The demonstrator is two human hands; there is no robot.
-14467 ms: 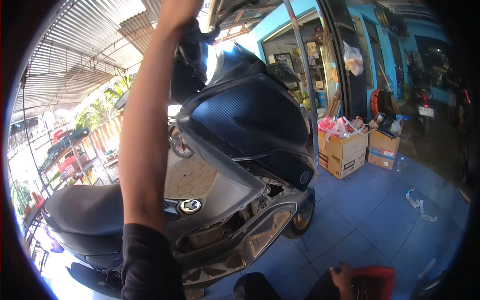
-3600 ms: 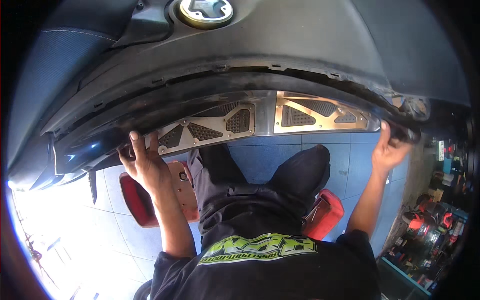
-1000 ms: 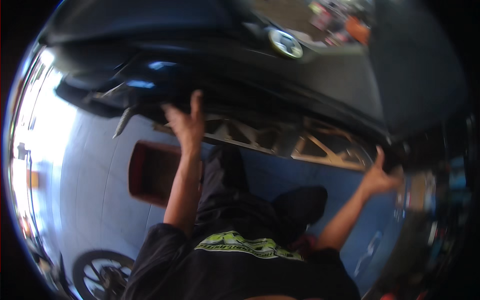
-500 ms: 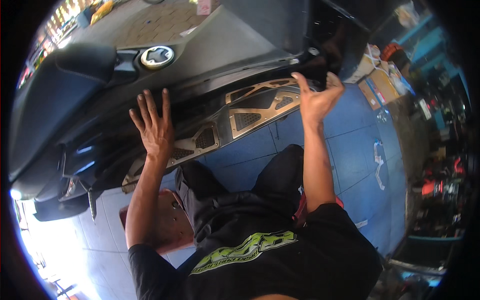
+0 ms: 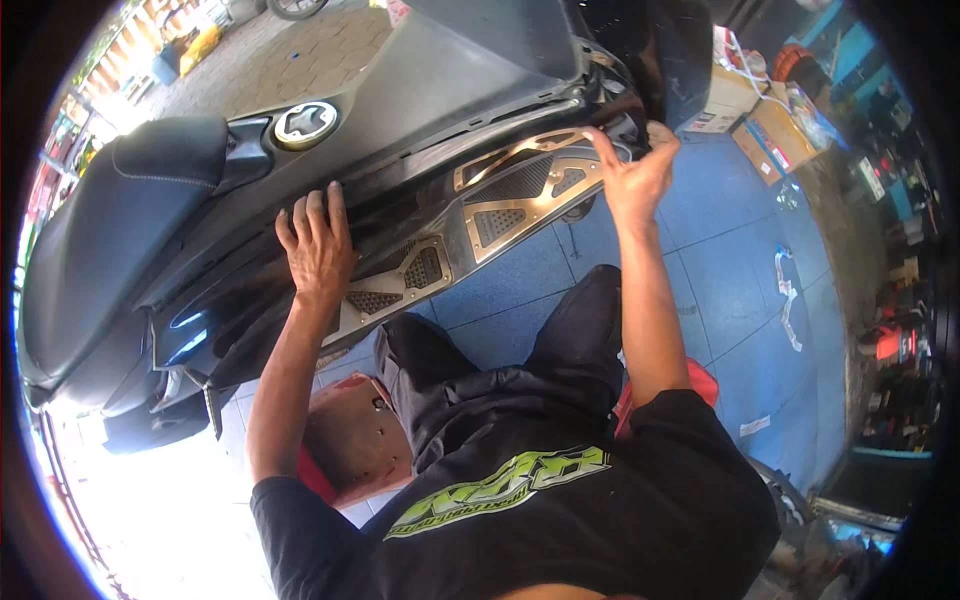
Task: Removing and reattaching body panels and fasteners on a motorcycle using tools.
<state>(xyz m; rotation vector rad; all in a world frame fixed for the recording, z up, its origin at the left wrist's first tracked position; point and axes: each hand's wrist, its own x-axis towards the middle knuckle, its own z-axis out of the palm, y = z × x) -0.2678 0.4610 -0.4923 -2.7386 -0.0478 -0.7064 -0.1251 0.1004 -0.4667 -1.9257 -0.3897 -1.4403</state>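
Note:
A dark scooter lies across the upper left, its black seat [image 5: 150, 185] at the left. Along its near side runs a lower side panel [image 5: 380, 215] with metal footrest plates [image 5: 505, 222], gold-toned toward the front. My left hand [image 5: 320, 245] rests on this panel, fingers together and slightly bent, tips near its upper edge. At the panel's front end, my right hand [image 5: 637, 185] holds on, thumb on one side and bent fingers on the other. Above the panel, a slotted seam edge [image 5: 460, 128] of the upper bodywork shows. A round silver cap [image 5: 306, 124] sits on the centre body.
My knees are close below the panel. A red stool or box [image 5: 355, 440] stands by my left leg. Cardboard boxes [image 5: 770, 145] are at the far right, on blue floor tiles [image 5: 720, 270]. Cluttered tools and parts [image 5: 895, 340] line the right side.
My left hand's fingers have gone from spread to together and bent. My right hand keeps its place at the panel's front end. The view has shifted, and more of the seam shows toward the front.

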